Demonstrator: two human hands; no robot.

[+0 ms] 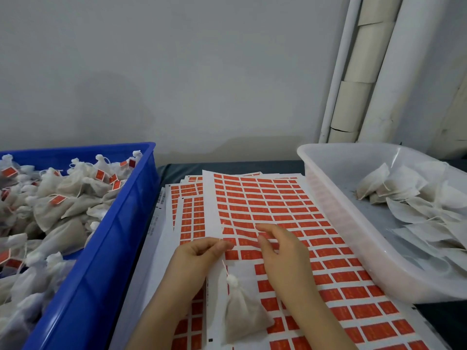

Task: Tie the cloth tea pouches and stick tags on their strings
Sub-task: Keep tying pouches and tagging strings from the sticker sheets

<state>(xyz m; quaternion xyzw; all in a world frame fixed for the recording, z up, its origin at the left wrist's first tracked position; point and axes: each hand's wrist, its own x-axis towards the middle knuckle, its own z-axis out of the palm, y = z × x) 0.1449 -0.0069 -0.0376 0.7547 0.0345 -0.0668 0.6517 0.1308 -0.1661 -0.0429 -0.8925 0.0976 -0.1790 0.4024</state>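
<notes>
Pinching a tied pouch (242,314) by its string (225,267) with left hand (199,251), right hand (280,251) loose over tags (278,198). Left bin (121,218) heaped, tub (328,210) running low.

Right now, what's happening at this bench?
A person is tagging tea pouches. The left hand pinches the string of a tied pouch lying on the sticker sheet; the right hand, fingers relaxed, reaches onto its red tags. The blue crate on the left holds tagged pouches; the clear tub on the right holds flat, untied ones.
</notes>
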